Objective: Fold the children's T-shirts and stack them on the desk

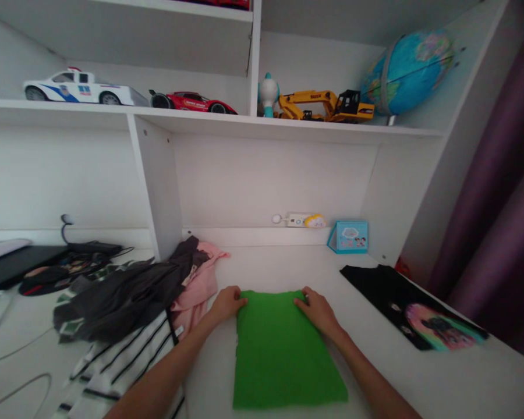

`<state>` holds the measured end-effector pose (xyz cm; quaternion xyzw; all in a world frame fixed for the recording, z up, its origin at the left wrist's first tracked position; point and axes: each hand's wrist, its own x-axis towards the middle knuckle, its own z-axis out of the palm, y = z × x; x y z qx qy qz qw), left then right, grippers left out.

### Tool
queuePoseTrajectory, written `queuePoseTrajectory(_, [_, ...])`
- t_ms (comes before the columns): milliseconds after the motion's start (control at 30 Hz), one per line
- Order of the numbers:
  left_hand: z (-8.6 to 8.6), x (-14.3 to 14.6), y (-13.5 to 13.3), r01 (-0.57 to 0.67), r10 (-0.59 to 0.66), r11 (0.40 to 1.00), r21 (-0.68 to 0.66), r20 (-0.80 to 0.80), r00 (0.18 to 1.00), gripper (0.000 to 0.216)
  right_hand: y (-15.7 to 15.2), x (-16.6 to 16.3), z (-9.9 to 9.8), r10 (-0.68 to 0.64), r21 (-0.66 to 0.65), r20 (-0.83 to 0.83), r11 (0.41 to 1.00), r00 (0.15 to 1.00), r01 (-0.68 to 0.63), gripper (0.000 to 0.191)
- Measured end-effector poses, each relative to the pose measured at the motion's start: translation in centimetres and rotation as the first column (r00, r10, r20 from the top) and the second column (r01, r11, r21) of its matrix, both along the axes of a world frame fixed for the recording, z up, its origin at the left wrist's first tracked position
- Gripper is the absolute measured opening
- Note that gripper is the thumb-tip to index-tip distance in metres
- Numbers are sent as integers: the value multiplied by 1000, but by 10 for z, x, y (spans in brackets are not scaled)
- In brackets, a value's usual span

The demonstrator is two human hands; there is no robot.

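A folded green garment lies flat on the white desk in front of me. My left hand grips its far left corner with curled fingers. My right hand holds its far right corner the same way. Both forearms reach in from the bottom edge, one on each side of the cloth.
A heap of clothes lies at the left: dark grey, pink and a striped piece. A black printed T-shirt lies flat at the right. A small blue box stands against the back wall. Toy cars, an excavator and a globe sit on the shelf above.
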<state>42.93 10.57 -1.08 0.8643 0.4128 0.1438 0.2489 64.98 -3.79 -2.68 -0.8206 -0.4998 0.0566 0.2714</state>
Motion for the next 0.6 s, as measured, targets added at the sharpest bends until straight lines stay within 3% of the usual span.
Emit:
queuePoseTrajectory(133, [-7, -3, -2, -48, 52, 997, 65, -59, 997, 19, -6, -24, 12, -32, -1, 133, 999, 991, 32, 41])
queuePoseTrajectory(267, [-7, 0, -3, -64, 78, 988, 141, -101, 992, 45, -11, -57, 17, 223, -86, 215, 974, 951, -209, 52])
queuePoseTrajectory(333, [-7, 3, -2, -33, 54, 988, 152, -135, 989, 39, -11, -70, 13, 333, -194, 195, 935, 923, -296, 55])
queuePoseTrajectory(433, [-7, 7, -1, 3, 21, 990, 144, -168, 986, 26, -10, -78, 9, 371, -285, 135, 903, 919, -323, 56])
queuePoseTrajectory(600, [-2, 7, 3, -8, 22, 996, 94, -149, 989, 24, -18, -85, 19, 367, -296, 60, 895, 928, -334, 68])
